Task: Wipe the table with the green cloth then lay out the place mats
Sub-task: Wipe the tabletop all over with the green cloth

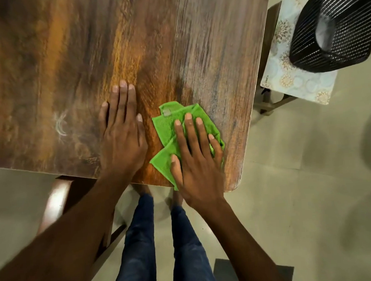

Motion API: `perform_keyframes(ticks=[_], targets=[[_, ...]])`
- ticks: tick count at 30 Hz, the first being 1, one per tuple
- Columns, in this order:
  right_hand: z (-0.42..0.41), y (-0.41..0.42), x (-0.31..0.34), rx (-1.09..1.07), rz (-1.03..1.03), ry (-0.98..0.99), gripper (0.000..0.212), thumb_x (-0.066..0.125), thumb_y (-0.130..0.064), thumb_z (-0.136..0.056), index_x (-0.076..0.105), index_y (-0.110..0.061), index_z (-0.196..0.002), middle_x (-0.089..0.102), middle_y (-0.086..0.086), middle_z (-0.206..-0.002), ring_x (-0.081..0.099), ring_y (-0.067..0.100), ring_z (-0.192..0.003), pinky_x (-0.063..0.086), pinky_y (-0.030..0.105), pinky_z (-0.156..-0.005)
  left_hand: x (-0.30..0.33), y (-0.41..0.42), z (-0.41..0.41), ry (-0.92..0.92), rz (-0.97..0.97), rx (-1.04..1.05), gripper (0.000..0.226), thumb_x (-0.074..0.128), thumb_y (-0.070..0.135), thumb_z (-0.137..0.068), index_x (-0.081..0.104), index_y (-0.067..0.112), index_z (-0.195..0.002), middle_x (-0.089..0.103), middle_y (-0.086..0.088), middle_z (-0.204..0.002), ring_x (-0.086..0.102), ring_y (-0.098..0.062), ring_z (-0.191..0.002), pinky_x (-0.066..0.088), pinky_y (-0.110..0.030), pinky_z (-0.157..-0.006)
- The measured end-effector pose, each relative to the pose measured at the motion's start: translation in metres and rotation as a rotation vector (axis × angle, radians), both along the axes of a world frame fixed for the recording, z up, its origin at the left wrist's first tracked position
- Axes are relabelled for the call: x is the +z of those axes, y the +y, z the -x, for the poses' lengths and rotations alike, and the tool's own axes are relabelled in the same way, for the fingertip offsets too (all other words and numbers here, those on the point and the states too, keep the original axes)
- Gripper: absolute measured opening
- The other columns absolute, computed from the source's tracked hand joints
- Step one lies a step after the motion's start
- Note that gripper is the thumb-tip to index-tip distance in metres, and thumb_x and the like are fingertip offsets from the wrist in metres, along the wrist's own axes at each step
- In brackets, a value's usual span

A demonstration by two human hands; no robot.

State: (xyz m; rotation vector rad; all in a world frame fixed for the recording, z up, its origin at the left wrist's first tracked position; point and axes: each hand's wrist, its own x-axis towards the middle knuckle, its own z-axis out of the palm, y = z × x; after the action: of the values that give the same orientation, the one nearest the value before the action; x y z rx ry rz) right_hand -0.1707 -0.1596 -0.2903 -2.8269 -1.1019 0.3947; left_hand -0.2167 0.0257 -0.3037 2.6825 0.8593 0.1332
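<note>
A crumpled green cloth [168,128] lies on the dark wooden table [89,48] near its front right corner. My right hand [195,161] presses flat on the cloth with straight, spread fingers and covers its right half. My left hand [123,133] rests palm down on the bare wood just left of the cloth, fingers straight. A patterned place mat [284,70] lies on a chair to the right of the table, partly under a black basket.
A black slatted basket [335,29] stands on the place mat at the upper right. A wooden chair [61,200] sits under the table's front edge at the left. My legs and the pale tiled floor [301,198] show below the table.
</note>
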Motion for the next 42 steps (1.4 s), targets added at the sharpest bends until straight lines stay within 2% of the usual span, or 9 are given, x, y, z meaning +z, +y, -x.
perform_keyframes(ticks=[7, 12, 17, 23, 28, 31, 34, 37, 42], targets=[[-0.090, 0.074, -0.004, 0.039, -0.068, -0.071, 0.064, 0.025, -0.044, -0.113, 0.011, -0.022, -0.171, 0.004, 0.003, -0.179, 0.000, 0.019, -0.166, 0.013, 0.047, -0.130, 0.000, 0.001, -0.001, 0.018, 0.013, -0.006, 0.060, 0.029, 0.024, -0.114, 0.014, 0.012, -0.171, 0.011, -0.005, -0.180, 0.004, -0.017, -0.167, 0.008, -0.045, -0.135], [-0.060, 0.009, 0.005, 0.146, 0.009, -0.004, 0.068, 0.031, -0.045, -0.113, 0.005, -0.023, -0.171, -0.004, 0.001, -0.179, -0.005, 0.019, -0.166, 0.014, 0.048, -0.131, 0.001, 0.002, -0.001, 0.032, 0.023, 0.002, 0.062, 0.029, 0.024, -0.112, 0.014, 0.012, -0.171, 0.011, -0.006, -0.179, 0.005, -0.018, -0.167, 0.011, -0.047, -0.134], [-0.053, -0.038, 0.005, 0.274, 0.086, 0.013, 0.071, 0.038, -0.048, -0.109, 0.011, -0.026, -0.171, 0.001, -0.001, -0.179, 0.001, 0.020, -0.166, 0.020, 0.051, -0.130, 0.002, 0.004, -0.001, 0.062, 0.040, -0.005, 0.064, 0.028, 0.025, -0.111, 0.011, 0.011, -0.171, 0.009, -0.007, -0.180, 0.005, -0.020, -0.167, 0.013, -0.049, -0.134], [-0.159, 0.023, 0.000, 0.468, 0.072, -0.132, 0.068, 0.031, -0.049, -0.110, 0.014, -0.024, -0.171, 0.007, 0.001, -0.179, 0.004, 0.019, -0.166, 0.017, 0.049, -0.130, 0.002, 0.005, -0.001, 0.076, 0.079, -0.010, 0.064, 0.027, 0.025, -0.111, 0.008, 0.011, -0.171, 0.007, -0.008, -0.180, 0.002, -0.020, -0.167, 0.013, -0.051, -0.134], [-0.242, 0.070, 0.003, 0.407, 0.008, -0.188, 0.065, 0.035, -0.037, -0.110, 0.017, -0.021, -0.170, 0.013, 0.002, -0.178, 0.008, 0.019, -0.165, 0.021, 0.050, -0.128, 0.000, 0.006, 0.000, 0.072, 0.119, -0.015, 0.064, 0.024, 0.030, -0.112, 0.008, 0.012, -0.171, 0.007, -0.007, -0.180, 0.001, -0.019, -0.167, 0.011, -0.051, -0.134], [-0.224, 0.056, 0.004, 0.426, 0.001, -0.130, 0.072, 0.043, -0.032, -0.104, 0.017, -0.021, -0.170, 0.011, 0.004, -0.179, 0.005, 0.022, -0.166, 0.017, 0.053, -0.129, 0.000, 0.005, 0.001, 0.083, 0.098, -0.008, 0.064, 0.024, 0.029, -0.112, 0.009, 0.012, -0.171, 0.007, -0.007, -0.180, 0.002, -0.019, -0.167, 0.013, -0.052, -0.134], [-0.160, 0.011, 0.004, 0.522, 0.029, -0.012, 0.086, 0.054, -0.034, -0.093, 0.019, -0.023, -0.170, 0.009, 0.004, -0.179, 0.004, 0.025, -0.166, 0.013, 0.056, -0.131, 0.000, 0.003, 0.001, 0.083, 0.090, 0.000, 0.063, 0.024, 0.029, -0.112, 0.010, 0.012, -0.171, 0.008, -0.007, -0.180, 0.004, -0.020, -0.167, 0.014, -0.052, -0.134], [-0.107, -0.029, 0.006, 0.733, 0.057, 0.016, 0.078, 0.049, -0.045, -0.102, 0.015, -0.027, -0.171, 0.005, 0.000, -0.179, 0.002, 0.022, -0.166, 0.014, 0.050, -0.131, -0.001, 0.001, 0.001, 0.070, 0.076, 0.004, 0.063, 0.022, 0.030, -0.111, 0.012, 0.011, -0.171, 0.009, -0.007, -0.179, 0.007, -0.021, -0.167, 0.016, -0.053, -0.133], [-0.197, 0.002, -0.002, 0.948, 0.000, -0.023, 0.063, 0.032, -0.048, -0.111, 0.015, -0.031, -0.170, 0.006, -0.004, -0.179, 0.000, 0.018, -0.166, 0.010, 0.046, -0.132, -0.008, -0.001, -0.003, 0.034, 0.087, 0.041, 0.064, 0.020, 0.033, -0.111, 0.017, 0.013, -0.171, 0.012, -0.005, -0.179, 0.011, -0.024, -0.166, 0.022, -0.061, -0.130]])
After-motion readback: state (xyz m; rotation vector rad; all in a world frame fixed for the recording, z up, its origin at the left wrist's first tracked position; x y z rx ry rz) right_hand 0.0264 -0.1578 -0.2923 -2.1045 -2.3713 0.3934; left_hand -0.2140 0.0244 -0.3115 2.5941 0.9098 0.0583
